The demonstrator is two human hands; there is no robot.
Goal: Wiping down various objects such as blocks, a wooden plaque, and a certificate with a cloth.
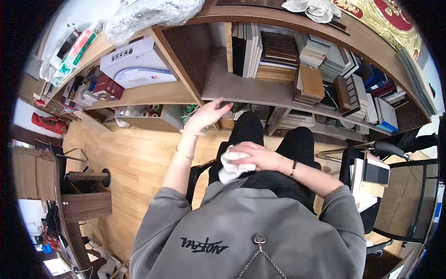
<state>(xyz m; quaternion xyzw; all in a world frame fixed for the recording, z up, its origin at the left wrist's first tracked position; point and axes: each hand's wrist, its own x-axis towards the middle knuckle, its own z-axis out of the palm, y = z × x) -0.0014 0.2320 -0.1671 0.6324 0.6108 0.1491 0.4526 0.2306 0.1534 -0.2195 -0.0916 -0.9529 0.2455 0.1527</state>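
My right hand (262, 157) rests over my lap, its fingers closed on a crumpled white cloth (231, 173). A dark bead bracelet circles that wrist. My left hand (206, 117) is raised at the front edge of the shelf (241, 90), fingers stretched out and holding nothing. Whether its fingertips touch the shelf edge I cannot tell. Behind this bare shelf part stand upright books or sample boards (251, 49) and a stack of brown panels (278, 49).
Left of the divider sits a white box (137, 63) beside a dark red box (108, 87). Clear plastic wrap (151, 18) and a white rag (316, 9) lie on top. An office chair (399, 200) stands at right, a wooden cabinet (88, 204) at left.
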